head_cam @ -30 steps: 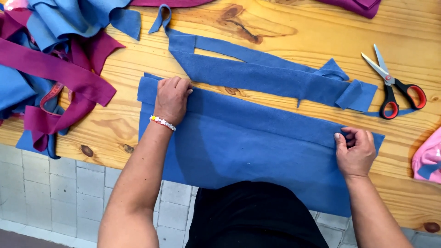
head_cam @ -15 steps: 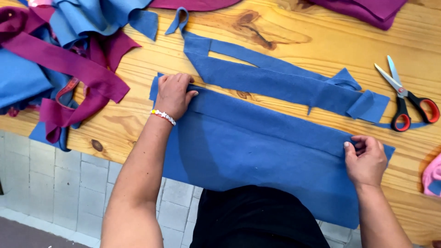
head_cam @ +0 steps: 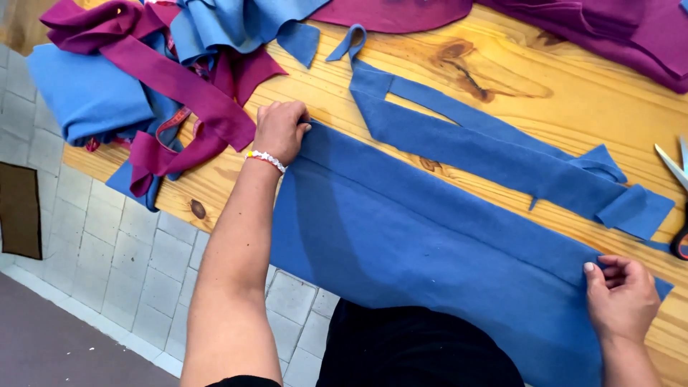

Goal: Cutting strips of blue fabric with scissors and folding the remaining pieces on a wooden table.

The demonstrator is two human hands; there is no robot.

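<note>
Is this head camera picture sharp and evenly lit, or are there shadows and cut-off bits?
Head view: daylight looks soft and even, no glare on the wooden table; the left hand casts a faint shadow on the blue fabric; edges are fairly crisp; the scissors are cropped at the right edge.

Bare wooden table (head_cam: 502, 57) lies open beyond the blue strips (head_cam: 494, 154). Heaped blue and magenta offcuts (head_cam: 150, 79) block the left end. Scissors (head_cam: 677, 193) obstruct the right edge. Magenta cloth (head_cam: 616, 29) crowds the far corner.
</note>
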